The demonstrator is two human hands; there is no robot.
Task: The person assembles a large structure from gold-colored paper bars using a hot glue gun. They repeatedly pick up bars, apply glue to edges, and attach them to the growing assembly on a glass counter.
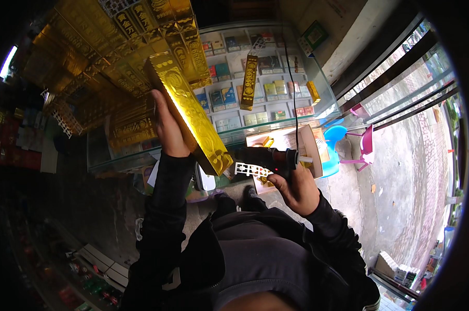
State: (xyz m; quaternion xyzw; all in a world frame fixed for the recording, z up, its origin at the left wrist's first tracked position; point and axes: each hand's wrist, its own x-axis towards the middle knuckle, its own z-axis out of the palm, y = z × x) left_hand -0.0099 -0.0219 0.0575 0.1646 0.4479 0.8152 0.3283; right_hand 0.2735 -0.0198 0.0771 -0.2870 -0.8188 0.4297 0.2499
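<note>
Gold box and glue gun in my hands

My left hand [167,127] grips the gold box [190,111]; right hand [295,189] clasps the glue gun [263,158] below its lower end; glass counter [276,78] just beyond.

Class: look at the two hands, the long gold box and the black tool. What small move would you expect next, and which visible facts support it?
Probably the right hand brings the black corded tool up to the lower end of the long gold box. The left hand holds that box tilted, its lower end just beside the tool's tip, with stacked gold boxes behind.
</note>
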